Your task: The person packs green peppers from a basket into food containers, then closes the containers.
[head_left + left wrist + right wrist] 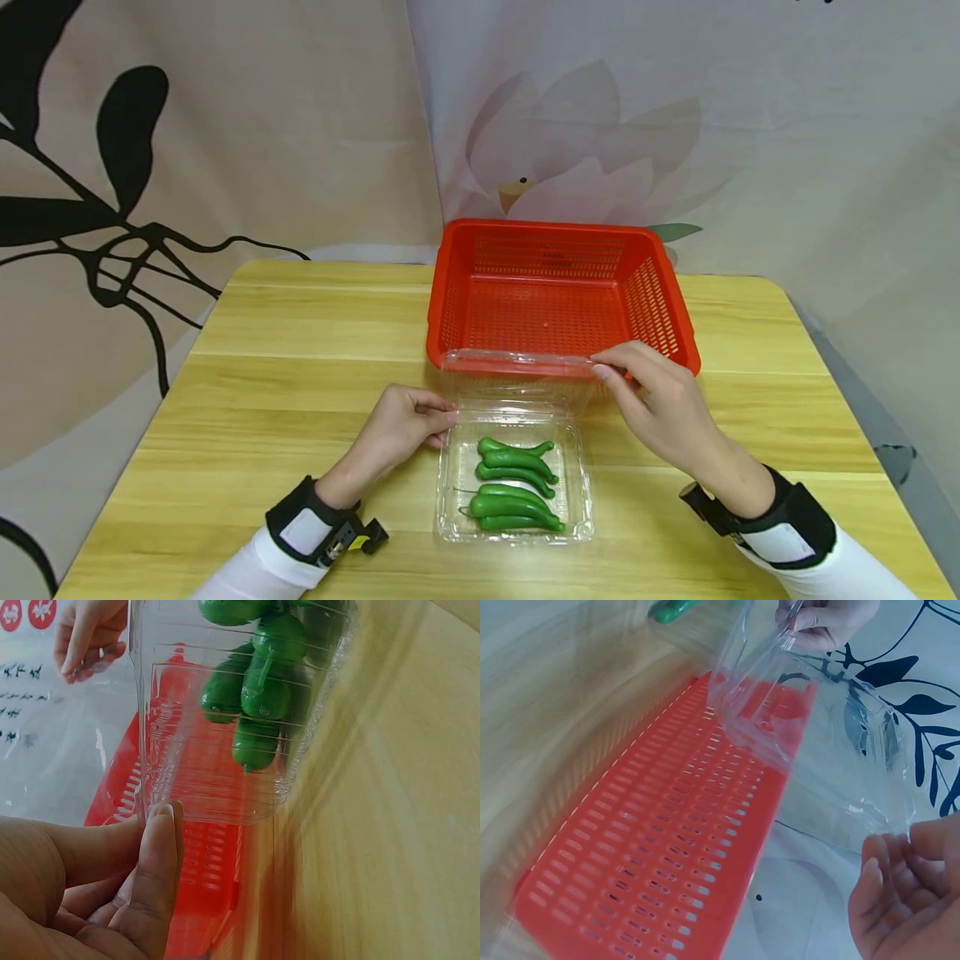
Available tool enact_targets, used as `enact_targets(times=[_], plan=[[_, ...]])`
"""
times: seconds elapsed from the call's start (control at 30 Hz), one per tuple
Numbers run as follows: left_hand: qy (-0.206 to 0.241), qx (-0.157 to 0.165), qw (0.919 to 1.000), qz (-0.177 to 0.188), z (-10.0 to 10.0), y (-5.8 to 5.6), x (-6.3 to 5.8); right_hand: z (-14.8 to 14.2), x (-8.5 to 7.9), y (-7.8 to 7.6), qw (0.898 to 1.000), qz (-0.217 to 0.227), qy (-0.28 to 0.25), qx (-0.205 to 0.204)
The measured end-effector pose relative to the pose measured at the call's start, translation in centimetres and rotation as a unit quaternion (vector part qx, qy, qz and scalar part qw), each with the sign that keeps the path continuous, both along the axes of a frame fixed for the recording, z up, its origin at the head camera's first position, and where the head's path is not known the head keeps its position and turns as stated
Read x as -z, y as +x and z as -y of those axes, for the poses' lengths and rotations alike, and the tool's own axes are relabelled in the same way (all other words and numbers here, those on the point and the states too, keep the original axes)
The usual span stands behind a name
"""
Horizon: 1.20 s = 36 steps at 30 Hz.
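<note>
A clear plastic clamshell box (513, 533) lies on the table with its hinged lid (517, 360) raised at the back. Several green chili peppers (516, 504) lie inside, and they show through the box wall in the left wrist view. My left hand (405, 423) pinches the box's rim near the hinge at its back left corner. With thumb and fingers, my right hand (660, 404) pinches the far right corner of the lid. In the right wrist view the lid (847, 765) slants up between both hands.
Right behind the box stands a red perforated plastic basket (543, 308), its front rim partly seen through the lid. Both stand on a light wooden table (300, 333). A printed cloth (300, 125) hangs behind the table.
</note>
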<state>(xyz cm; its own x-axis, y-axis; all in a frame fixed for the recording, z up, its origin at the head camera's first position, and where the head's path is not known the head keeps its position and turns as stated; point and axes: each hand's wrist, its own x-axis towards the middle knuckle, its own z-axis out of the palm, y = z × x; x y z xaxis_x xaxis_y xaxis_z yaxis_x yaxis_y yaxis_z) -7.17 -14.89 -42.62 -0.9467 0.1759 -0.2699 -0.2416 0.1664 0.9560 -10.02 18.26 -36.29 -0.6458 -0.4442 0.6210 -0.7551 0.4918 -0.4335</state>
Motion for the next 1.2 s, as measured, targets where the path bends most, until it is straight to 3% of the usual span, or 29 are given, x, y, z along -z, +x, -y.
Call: enact_targets(times=[0.2, 0.43, 0.63, 0.87, 1.2], plan=[[0.004, -0.003, 1.0000, -0.003, 0.1, -0.1, -0.2, -0.3, -0.1, 1.3, 0.999, -0.015, 0.003, -0.029], [0.002, -0.007, 1.0000, -0.001, 0.0, -0.2, -0.3, -0.7, 0.3, 2.9, 0.999, -0.039, 0.005, -0.033], [-0.007, -0.026, 0.9996, 0.004, -0.3, -0.3, -0.2, -0.8, 0.9, 4.2, 0.995, -0.072, -0.011, -0.067], [-0.011, -0.039, 0.9991, 0.007, 0.0, -0.4, 0.1, -0.8, 1.8, 5.7, 0.991, -0.074, -0.003, -0.115], [0.016, -0.017, 0.9996, 0.016, 0.5, 0.2, -0.1, -0.5, 3.1, 6.6, 0.976, -0.118, 0.007, -0.182]])
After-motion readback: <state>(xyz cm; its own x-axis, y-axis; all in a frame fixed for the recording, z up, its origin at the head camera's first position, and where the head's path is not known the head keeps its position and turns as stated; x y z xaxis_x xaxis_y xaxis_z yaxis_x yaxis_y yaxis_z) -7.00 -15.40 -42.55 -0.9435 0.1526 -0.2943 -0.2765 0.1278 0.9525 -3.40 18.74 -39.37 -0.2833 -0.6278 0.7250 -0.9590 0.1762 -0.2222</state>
